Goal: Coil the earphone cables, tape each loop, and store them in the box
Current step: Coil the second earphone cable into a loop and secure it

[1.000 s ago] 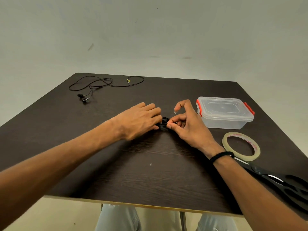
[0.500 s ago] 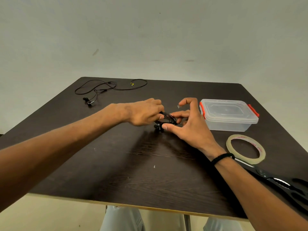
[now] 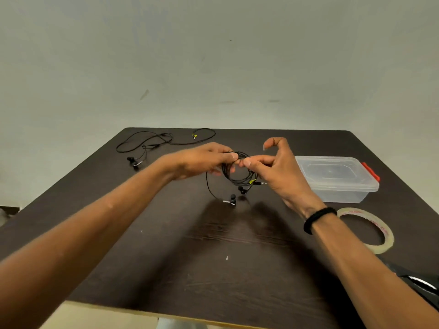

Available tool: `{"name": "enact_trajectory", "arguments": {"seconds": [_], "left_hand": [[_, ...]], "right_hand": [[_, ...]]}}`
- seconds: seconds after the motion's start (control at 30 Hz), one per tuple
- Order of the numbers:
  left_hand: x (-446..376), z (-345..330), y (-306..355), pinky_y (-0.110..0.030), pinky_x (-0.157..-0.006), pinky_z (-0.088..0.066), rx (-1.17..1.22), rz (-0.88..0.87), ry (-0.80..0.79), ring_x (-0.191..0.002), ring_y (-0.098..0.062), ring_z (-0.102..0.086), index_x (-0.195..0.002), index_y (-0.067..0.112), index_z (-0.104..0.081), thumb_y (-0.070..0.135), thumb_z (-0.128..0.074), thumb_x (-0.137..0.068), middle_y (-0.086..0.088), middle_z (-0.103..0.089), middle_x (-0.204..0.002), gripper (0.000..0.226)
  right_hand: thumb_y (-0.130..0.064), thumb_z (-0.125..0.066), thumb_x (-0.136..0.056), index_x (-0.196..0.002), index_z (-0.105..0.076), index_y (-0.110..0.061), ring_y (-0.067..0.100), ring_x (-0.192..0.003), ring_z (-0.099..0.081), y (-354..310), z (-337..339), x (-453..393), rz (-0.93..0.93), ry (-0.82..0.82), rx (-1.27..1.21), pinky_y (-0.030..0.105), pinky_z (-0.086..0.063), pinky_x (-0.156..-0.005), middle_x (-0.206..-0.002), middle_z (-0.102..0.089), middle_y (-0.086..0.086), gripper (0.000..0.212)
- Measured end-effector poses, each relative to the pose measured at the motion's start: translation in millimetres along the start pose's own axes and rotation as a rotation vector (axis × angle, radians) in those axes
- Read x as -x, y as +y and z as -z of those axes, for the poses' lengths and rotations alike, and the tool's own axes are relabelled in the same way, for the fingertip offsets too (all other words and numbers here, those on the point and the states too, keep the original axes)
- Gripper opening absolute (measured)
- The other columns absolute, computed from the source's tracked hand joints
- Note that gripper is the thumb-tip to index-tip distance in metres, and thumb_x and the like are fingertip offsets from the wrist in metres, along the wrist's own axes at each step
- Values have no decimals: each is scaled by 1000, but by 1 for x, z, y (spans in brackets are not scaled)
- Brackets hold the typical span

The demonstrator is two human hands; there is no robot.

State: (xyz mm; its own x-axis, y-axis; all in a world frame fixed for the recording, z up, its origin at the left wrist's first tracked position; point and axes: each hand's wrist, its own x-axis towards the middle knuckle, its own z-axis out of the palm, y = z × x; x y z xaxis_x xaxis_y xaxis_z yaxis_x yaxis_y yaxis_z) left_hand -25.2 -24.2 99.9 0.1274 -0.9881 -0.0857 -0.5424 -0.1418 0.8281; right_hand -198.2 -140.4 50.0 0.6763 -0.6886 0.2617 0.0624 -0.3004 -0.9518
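Change: both hands up off the worktop [image 3: 213, 269] now; a second ago they were pressed low on it with the coiled earphones between them. Coil now hangs in the air between the hands, earbuds and a tail dangling.
Meaning: coil looks formed and lifted for taping, judged from the small clear bit on the raised right index tip, probably a tape piece, too small to be sure. No tape visible on the loop yet.
Left hand [image 3: 204, 160]: fingers curled, pinching the top-left of the coiled earphones [image 3: 237, 172]; slightly blurred.
Right hand [image 3: 278, 172]: thumb and middle fingers pinch the coil top just beside the left fingertips; index finger raised and hooked above, clear of the cable.
Coil position: held between both hands above worktop centre; loop hangs below the pinch points, plug [image 3: 261, 183] sticks out right toward the right palm, earbuds [image 3: 231, 200] hang lowest, near or touching the worktop, cannot tell which.
Second earphones [image 3: 152, 144]: uncoiled, far left of the worktop, well apart from the hands, untouched.
Box [image 3: 337, 179]: clear, red clips, lid on, right of the hands, near the right wrist side.
Tape roll [image 3: 365, 230]: flat on the worktop, near side of the box, beside the right forearm.
Scissors [image 3: 418, 283]: dark handles at the right edge, partly hidden by the arm.
Progress: early, first coil untaped, second cable not started, box shut.
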Motion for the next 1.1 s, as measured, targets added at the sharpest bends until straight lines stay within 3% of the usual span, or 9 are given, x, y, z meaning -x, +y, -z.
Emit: {"name": "enact_trajectory", "arguments": {"seconds": [0.1, 0.17, 0.3, 0.4, 0.53, 0.7, 0.8, 0.9, 1.1], "left_hand": [[-7, -16, -8, -33, -88, -49, 242, 65, 133, -91, -13, -60, -114, 11, -72, 45, -61, -101, -3, -66, -95, 38], [-13, -26, -14, -35, -87, -51, 306, 43, 241, -84, -12, -63, -119, 2, -70, 35, -70, -97, -3, -69, -91, 39], [-22, -35, -14, -31, -84, -54, 554, 29, 371, -72, -9, -62, -120, -2, -70, 20, -69, -99, 1, -71, -81, 30], [-26, -34, -5, -32, -79, -53, 797, 21, 441, -68, -14, -61, -119, 6, -67, 13, -67, -100, -2, -70, -74, 20], [-29, -33, 3, -33, -69, -52, 1067, 37, 505, -51, -13, -47, -118, 14, -58, 13, -64, -102, -1, -53, -60, 17], [-31, -31, 14, -25, -55, -37, 887, 56, 537, -45, -6, -27, -113, 11, -66, 38, -57, -106, 6, -31, -59, 30], [-33, -24, 25, -21, -48, -32, 661, 32, 541, -46, -5, -26, -107, 10, -70, 33, -52, -109, 7, -30, -61, 30], [-32, -16, 40, -20, -45, -33, 453, 13, 536, -46, -6, -26, -102, 11, -73, 30, -52, -109, 10, -34, -56, 30], [-28, -3, 70, -19, -45, -31, 479, -22, 550, -44, -4, -24, -99, 7, -73, 28, -53, -109, 16, -35, -47, 30]], "right_hand": [[-32, -84, -87, -120, -41, -22, 11, -89, -75, -1, -1, -6, -11, 74, 80, 23, -54, -77, -91, -81, -9, 55], [-33, -84, -87, -118, -42, -24, 7, -81, -74, 0, -3, -9, 0, 113, 123, 15, -50, -68, -90, -81, -9, 52], [-31, -82, -89, -117, -42, -23, 12, -80, -73, 3, -6, -16, 18, 218, 130, 23, -52, -68, -89, -80, -6, 50], [-34, -83, -87, -118, -42, -25, 12, -79, -73, 1, -8, -20, 21, 257, 116, 28, -56, -72, -89, -80, -8, 53], [-33, -85, -86, -118, -41, -25, 4, -75, -72, 3, -14, -19, -2, 247, 57, 20, -49, -69, -90, -81, -8, 55], [-24, -83, -88, -120, -42, -19, 7, -76, -72, 2, -22, -15, -16, 242, -163, 22, -53, -68, -93, -82, -2, 53], [-21, -80, -92, -124, -41, -16, 8, -87, -74, -1, -25, -13, -16, 212, -252, 35, -57, -86, -95, -82, -1, 51], [-32, -82, -89, -125, -40, -22, 16, -96, -74, -4, -23, -10, -37, 178, -328, 49, -54, -105, -103, -82, 2, 57], [-43, -75, -90, -123, -36, -21, 34, -115, -72, -15, -9, 4, -89, 66, -706, 57, -48, -110, -118, -76, 17, 55]]}}
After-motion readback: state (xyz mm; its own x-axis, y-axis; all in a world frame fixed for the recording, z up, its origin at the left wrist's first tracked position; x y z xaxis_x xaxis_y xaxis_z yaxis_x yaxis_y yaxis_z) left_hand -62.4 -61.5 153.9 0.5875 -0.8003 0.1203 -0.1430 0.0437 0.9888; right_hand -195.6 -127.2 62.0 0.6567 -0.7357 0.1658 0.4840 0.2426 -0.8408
